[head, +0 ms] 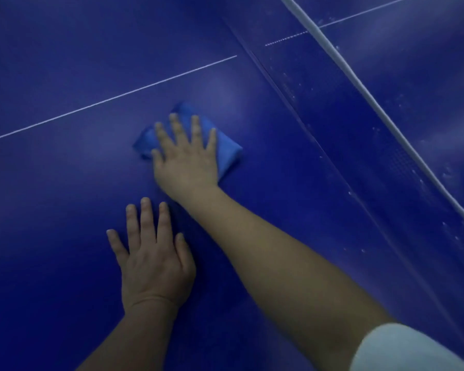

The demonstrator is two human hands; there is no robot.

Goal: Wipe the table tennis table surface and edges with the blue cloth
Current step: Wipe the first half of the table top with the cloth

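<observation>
The dark blue table tennis table [65, 183] fills the view. A folded light blue cloth [227, 153] lies on it near the middle. My right hand [186, 159] presses flat on the cloth with fingers spread and straight, covering most of it. My left hand [153, 258] rests flat on the bare table surface below and to the left, fingers spread, holding nothing.
The net [359, 145] with its white top band [381, 108] runs diagonally along the right side. A thin white centre line [113, 99] crosses the table above the cloth. White specks dot the net area.
</observation>
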